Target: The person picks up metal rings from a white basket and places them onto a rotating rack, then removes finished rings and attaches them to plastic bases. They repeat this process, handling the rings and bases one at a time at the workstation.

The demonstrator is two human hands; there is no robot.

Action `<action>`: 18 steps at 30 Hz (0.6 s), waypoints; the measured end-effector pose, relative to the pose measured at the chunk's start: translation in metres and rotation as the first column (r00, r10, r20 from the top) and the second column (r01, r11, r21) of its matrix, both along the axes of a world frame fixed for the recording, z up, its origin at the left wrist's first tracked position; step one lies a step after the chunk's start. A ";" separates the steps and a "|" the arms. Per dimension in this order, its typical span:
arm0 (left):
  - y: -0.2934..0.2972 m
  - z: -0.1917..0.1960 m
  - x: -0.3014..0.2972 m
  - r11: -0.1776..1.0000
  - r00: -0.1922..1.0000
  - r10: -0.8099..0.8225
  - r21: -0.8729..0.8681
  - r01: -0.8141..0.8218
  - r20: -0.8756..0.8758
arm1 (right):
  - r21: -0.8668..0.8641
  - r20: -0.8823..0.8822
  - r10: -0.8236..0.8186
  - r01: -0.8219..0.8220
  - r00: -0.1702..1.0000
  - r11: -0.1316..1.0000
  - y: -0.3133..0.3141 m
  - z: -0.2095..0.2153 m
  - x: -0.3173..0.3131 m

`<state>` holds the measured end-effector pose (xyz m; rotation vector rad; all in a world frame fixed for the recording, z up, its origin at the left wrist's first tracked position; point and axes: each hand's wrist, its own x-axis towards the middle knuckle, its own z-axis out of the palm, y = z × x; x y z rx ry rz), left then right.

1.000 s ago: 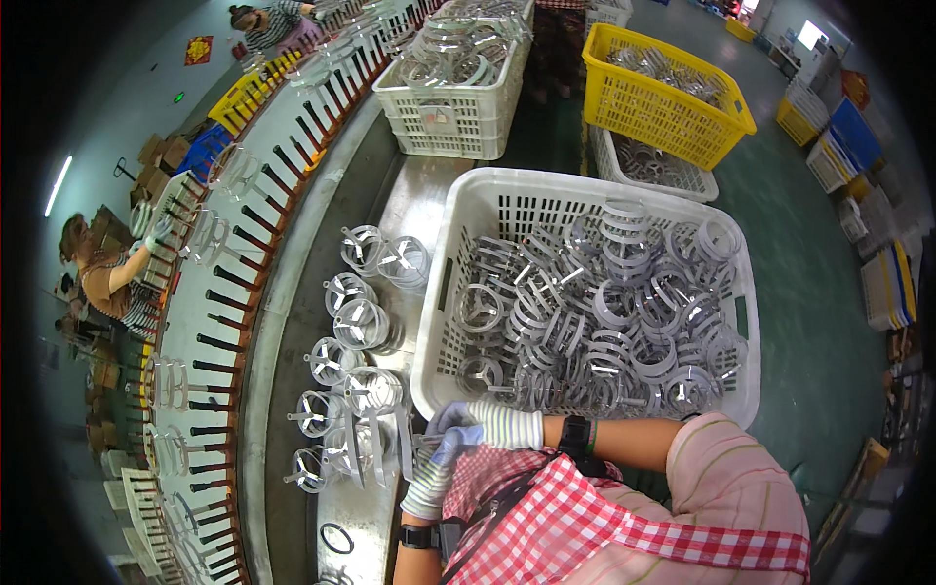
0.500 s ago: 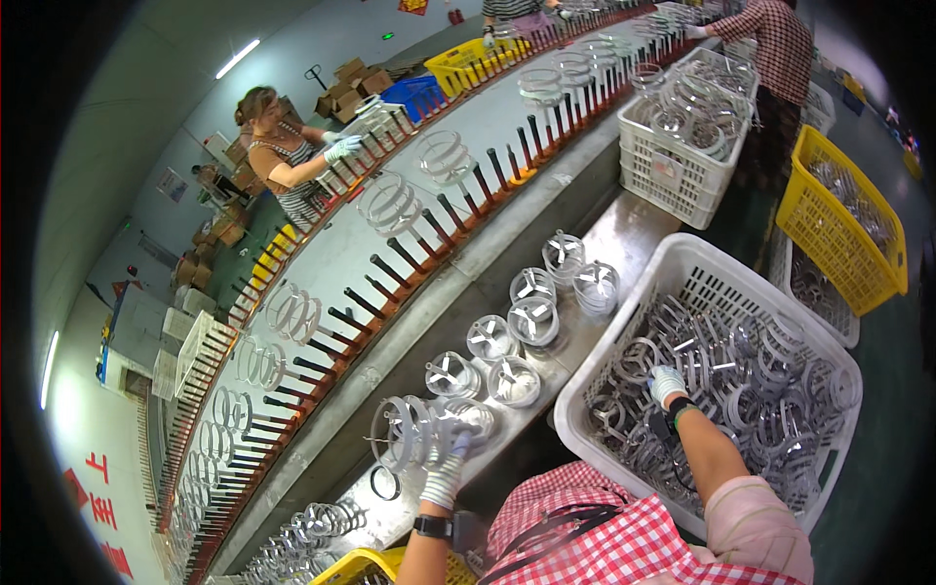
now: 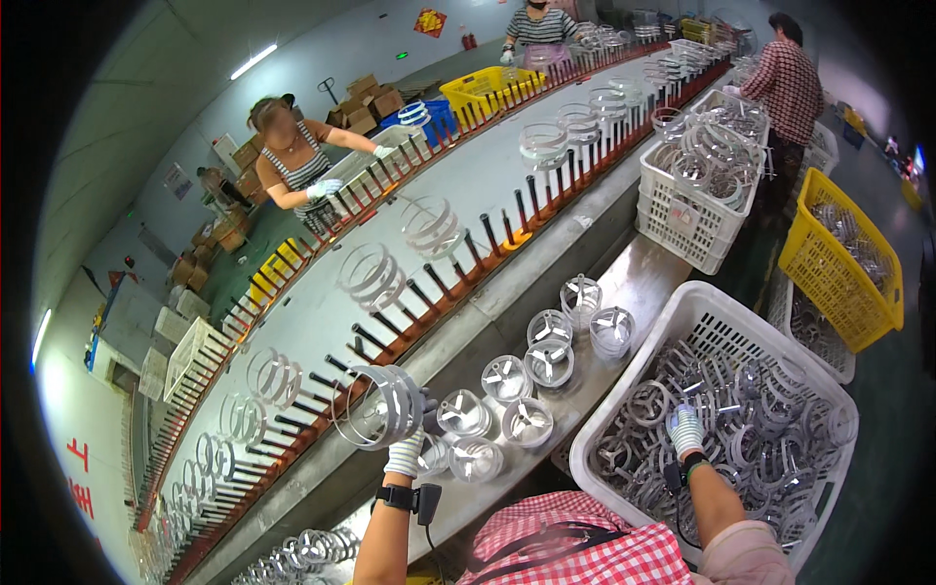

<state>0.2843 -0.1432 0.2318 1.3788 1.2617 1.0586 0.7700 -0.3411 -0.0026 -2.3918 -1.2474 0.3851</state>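
A loose grip or careless tilt could let the stack of clear, grey-edged round rings [image 3: 395, 405] slip or knock the slim black upright pegs [image 3: 474, 251]; the left hand, white-and-grey striped glove [image 3: 408, 447], grasps its near side, fingers part-curled, beside the peg row; the right hand, matching glove [image 3: 685, 429], touches heaped silvery ring-shaped pieces [image 3: 770, 444] in a white slotted plastic basket [image 3: 702, 297], its closure impossible to tell; interlocked pieces might snag if pulled.

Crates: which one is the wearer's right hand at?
The large white crate in the right foreground, holding a heap of grey rings. The right hand is down at that heap; it is at none of the other crates.
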 end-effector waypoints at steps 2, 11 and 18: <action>0.007 0.031 0.029 0.923 0.065 -0.319 -0.294 0.250 -0.946 | -0.119 -0.031 -0.006 0.002 1.000 0.993 -0.022 -0.011 0.005; 0.022 0.010 0.051 0.960 0.985 -0.173 -0.227 0.162 -0.027 | -0.457 -0.555 -0.543 0.314 0.630 0.832 0.047 -0.030 -0.027; 0.016 -0.002 0.047 0.915 0.985 -0.165 -0.382 0.131 -0.057 | -0.592 -0.230 -0.667 0.442 0.709 0.674 0.031 -0.066 -0.007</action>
